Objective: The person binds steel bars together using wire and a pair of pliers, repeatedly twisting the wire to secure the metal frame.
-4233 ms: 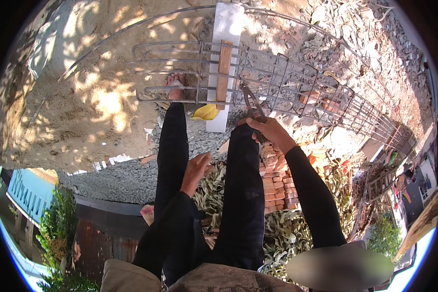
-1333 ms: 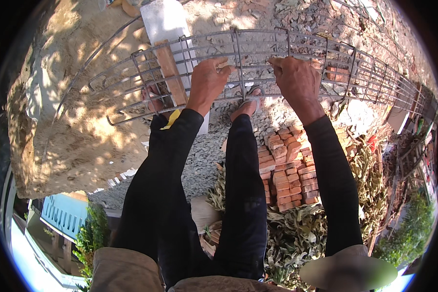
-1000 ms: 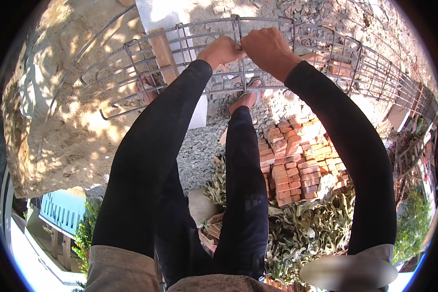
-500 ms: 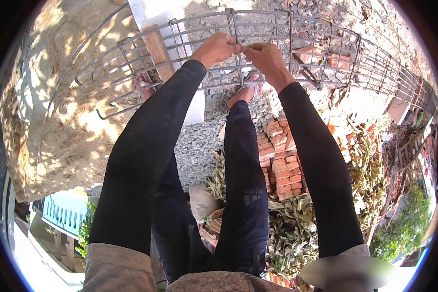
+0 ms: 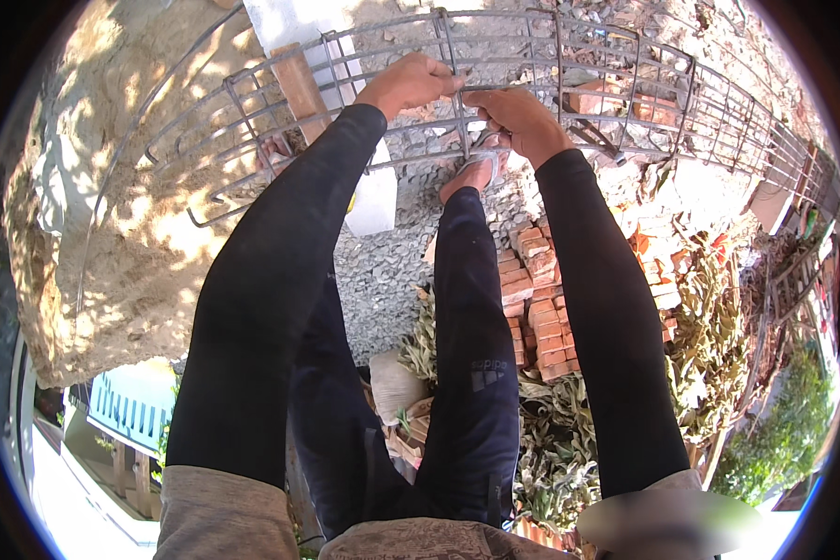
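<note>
Head view: steel-bar cage (image 5: 560,67) spans the ground before the person; at one hoop (image 5: 449,47) of it, the left hand (image 5: 411,84) and right hand (image 5: 525,123) come near each other, fingers bunched, though I can't tell whether they pinch anything. It looks like fine fingerwork at that hoop, calling next for a steady, exact pinch; dark pincers (image 5: 612,150) sit at the cage's bars to their right, stacked bricks (image 5: 553,338) on its near side.

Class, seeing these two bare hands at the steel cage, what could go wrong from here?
The left hand and right hand are bare, so the steel cage might scrape or pinch them.

The sandalled right foot, by the cage's near edge, might be struck if the cage shifts.

The hooked bar end might snag a sleeve.
</note>
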A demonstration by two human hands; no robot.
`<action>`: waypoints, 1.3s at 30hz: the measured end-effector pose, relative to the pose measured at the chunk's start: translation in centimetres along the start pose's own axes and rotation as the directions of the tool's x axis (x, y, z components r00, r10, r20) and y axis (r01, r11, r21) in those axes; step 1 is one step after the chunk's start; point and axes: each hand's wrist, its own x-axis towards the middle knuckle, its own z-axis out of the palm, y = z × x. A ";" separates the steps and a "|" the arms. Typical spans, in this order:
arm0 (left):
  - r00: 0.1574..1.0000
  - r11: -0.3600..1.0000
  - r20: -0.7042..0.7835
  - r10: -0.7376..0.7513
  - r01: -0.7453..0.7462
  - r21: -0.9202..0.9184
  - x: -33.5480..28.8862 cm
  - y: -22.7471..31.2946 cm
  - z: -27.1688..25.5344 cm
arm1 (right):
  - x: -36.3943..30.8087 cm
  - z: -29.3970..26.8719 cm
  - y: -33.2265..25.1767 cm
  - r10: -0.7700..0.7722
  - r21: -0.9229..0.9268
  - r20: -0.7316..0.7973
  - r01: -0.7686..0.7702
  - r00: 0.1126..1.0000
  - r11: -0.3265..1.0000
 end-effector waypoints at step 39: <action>0.990 0.982 -0.042 -0.132 0.136 0.132 1.1 1.0 -0.1 | 1.8 13.1 5.3 -0.389 -0.273 -0.437 0.292 0.811 0.917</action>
